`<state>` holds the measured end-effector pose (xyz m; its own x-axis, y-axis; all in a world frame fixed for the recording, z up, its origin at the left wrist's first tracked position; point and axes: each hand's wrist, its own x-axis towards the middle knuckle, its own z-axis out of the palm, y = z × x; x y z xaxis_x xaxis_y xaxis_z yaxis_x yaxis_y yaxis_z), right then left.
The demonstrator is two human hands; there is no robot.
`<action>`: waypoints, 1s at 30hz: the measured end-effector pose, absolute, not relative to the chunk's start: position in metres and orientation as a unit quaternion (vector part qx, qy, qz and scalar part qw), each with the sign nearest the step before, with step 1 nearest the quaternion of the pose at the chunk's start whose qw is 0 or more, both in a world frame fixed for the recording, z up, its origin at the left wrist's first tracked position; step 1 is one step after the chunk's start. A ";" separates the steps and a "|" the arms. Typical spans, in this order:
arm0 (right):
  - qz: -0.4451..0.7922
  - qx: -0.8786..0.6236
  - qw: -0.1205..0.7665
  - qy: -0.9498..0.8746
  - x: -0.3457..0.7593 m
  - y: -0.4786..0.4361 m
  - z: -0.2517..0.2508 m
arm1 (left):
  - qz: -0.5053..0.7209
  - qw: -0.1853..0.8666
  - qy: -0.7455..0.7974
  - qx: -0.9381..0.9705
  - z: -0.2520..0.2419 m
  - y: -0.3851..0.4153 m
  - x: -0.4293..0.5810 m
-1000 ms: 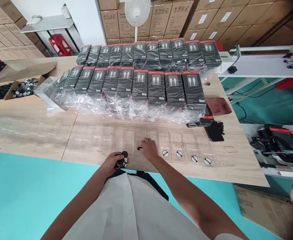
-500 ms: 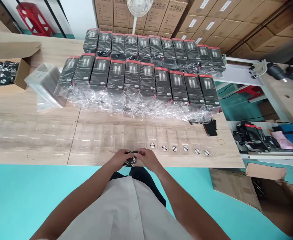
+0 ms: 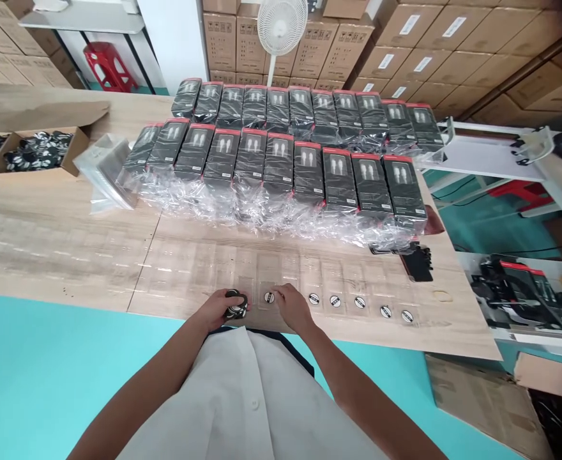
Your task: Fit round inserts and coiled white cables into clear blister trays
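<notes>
My left hand (image 3: 220, 308) is closed round a small stack of round black discs (image 3: 235, 305) at the near edge of the wooden table (image 3: 60, 217). My right hand (image 3: 293, 305) rests just right of it, fingertips pinched on one disc (image 3: 269, 297) lying on a clear plastic blister tray (image 3: 271, 281). Several more discs (image 3: 360, 302) sit in a row to the right, one on each tray. Behind them stand two rows of black boxed cables (image 3: 281, 160) in clear wrap.
An open carton of dark parts (image 3: 36, 150) and a stack of clear trays (image 3: 103, 169) sit at the left. A black object (image 3: 417, 262) lies at the table's right end. Stacked cartons (image 3: 405, 45) and a white fan (image 3: 281, 25) stand behind. A white bench (image 3: 496, 153) is to the right.
My right hand took a disc from the stack in my left hand and moved right to set it on a tray, left of the earlier discs. The camera view shifted.
</notes>
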<state>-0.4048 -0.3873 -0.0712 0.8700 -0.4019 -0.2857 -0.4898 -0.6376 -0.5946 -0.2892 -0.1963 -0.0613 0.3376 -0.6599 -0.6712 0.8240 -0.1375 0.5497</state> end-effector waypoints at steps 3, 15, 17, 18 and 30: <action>0.066 -0.816 0.518 0.249 -0.395 -0.381 -0.064 | -0.556 0.642 0.088 0.520 -0.064 -0.202 -0.291; -0.005 -0.860 0.456 0.231 -0.360 -0.354 -0.079 | -0.584 0.666 0.103 0.452 -0.065 -0.183 -0.278; 0.016 -0.917 0.355 0.181 -0.360 -0.355 -0.084 | -0.589 0.670 0.119 0.436 -0.068 -0.178 -0.276; 0.034 -0.931 0.329 0.156 -0.360 -0.354 -0.086 | -0.588 0.672 0.121 0.433 -0.068 -0.177 -0.275; 0.089 -0.759 0.615 0.192 -0.350 -0.329 -0.068 | -0.530 0.681 0.099 0.496 -0.076 -0.175 -0.273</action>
<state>-0.3502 -0.3290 -0.0683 0.9103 -0.1816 -0.3720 -0.4016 -0.1694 -0.9000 -0.2726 -0.1747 -0.0762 0.4190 -0.6238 -0.6598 0.8196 -0.0528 0.5705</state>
